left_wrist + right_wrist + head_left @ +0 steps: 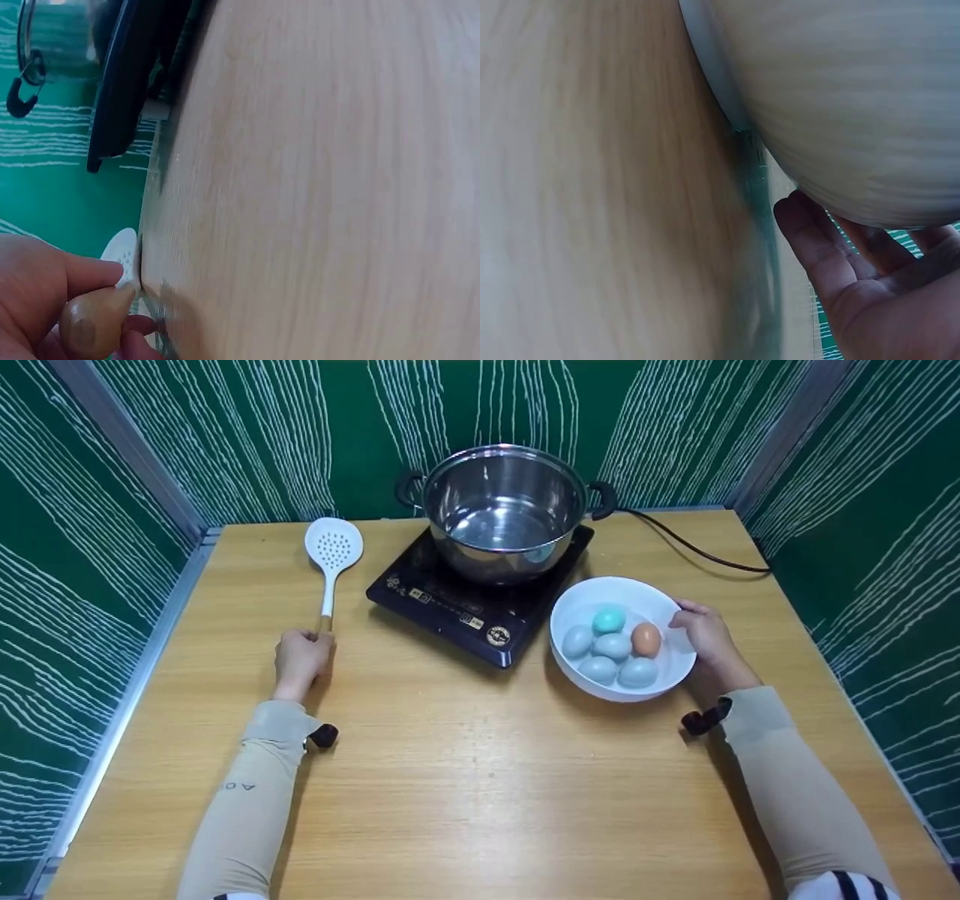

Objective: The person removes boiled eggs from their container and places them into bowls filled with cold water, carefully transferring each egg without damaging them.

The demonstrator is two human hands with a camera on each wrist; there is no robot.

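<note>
In the head view, my left hand (300,660) grips the wooden handle of a white slotted skimmer (334,545) lying on the left of the table. The left wrist view shows the rounded handle end (94,322) between thumb and fingers. A white bowl (637,598) holds several pale blue eggs (612,646), one turquoise egg (608,619) and one brown egg (646,639). My right hand (709,641) holds this bowl by its right side, thumb over the rim. Seen from the right wrist, the fingers (814,247) reach beneath the bowl's curved wall (855,112).
A steel pot (506,559) with black handles stands on a black induction cooker (442,611), behind and left of the bowl. The pot's inside shows bare metal. A black cord (690,544) runs to the table's right edge. Green panels (360,442) with white lines enclose the table (480,795).
</note>
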